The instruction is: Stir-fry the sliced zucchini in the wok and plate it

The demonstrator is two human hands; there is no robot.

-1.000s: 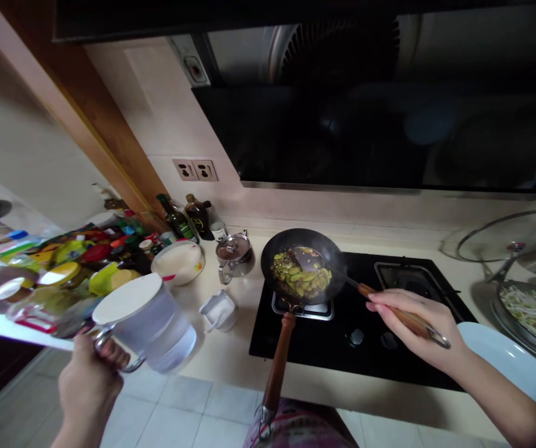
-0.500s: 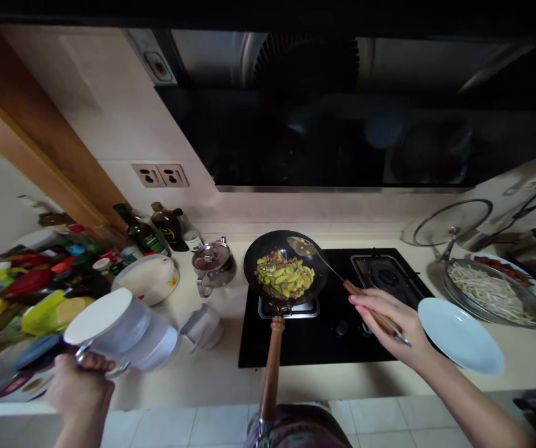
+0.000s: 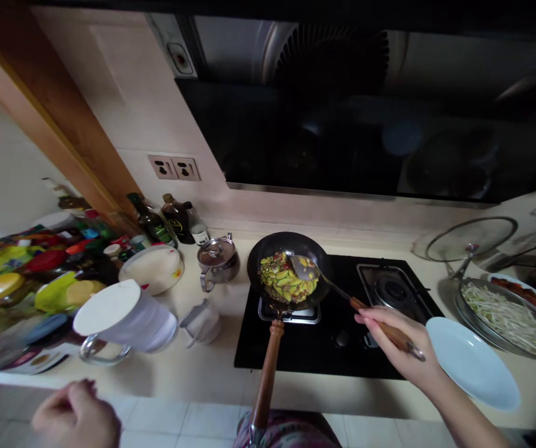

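A black wok (image 3: 286,245) sits on the front left burner of the gas hob, holding a stir-fry of green and yellow vegetable slices (image 3: 286,280). Its long wooden handle (image 3: 268,373) points towards me. My right hand (image 3: 393,342) grips the wooden handle of a metal spatula (image 3: 303,267), whose blade rests at the food's right edge. My left hand (image 3: 76,417) hangs empty below the counter edge, fingers loosely curled. Nearest to it, a white-lidded plastic jug (image 3: 125,317) stands on the counter, not touching the hand.
A white plate (image 3: 473,364) lies right of the hob, beside a tray of bean sprouts (image 3: 505,317) and a glass lid (image 3: 471,239). A small steel pot (image 3: 218,261), a white bowl (image 3: 151,269), a small white jug (image 3: 201,322), bottles and crowded packages stand left of the wok.
The white jug now stands on the counter, and my left hand has let go and moved down and away. The spatula blade has moved from the wok's far side to the food.
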